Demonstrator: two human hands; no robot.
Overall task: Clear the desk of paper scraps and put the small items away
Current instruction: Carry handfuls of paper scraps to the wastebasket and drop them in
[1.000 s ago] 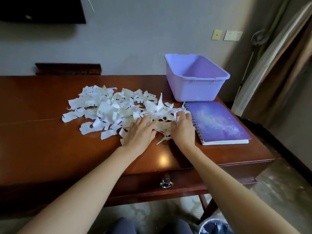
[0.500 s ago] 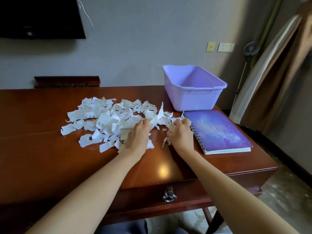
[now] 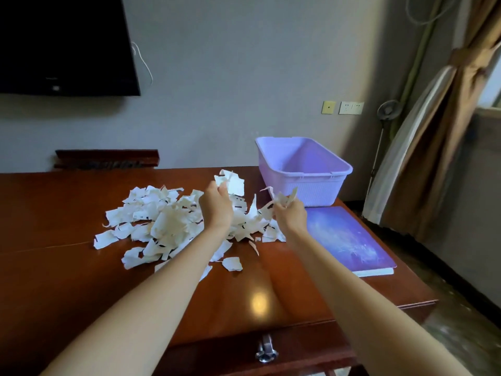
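Observation:
A heap of torn white paper scraps lies on the brown wooden desk. My left hand is raised above the heap and grips a bunch of scraps. My right hand is lifted too, to the right of the heap, and holds another bunch of scraps. An empty lilac plastic bin stands at the back right of the desk, just beyond both hands. A purple spiral notebook lies flat in front of the bin, under my right forearm's far side.
A dark screen hangs on the wall at upper left. A dark wooden rack sits behind the desk. The desk drawer has a metal knob at its front. Curtains and a floor fan stand on the right.
Both hands closed on scraps in the heap and rose off the desk with them, toward the bin. The camera tilted up.

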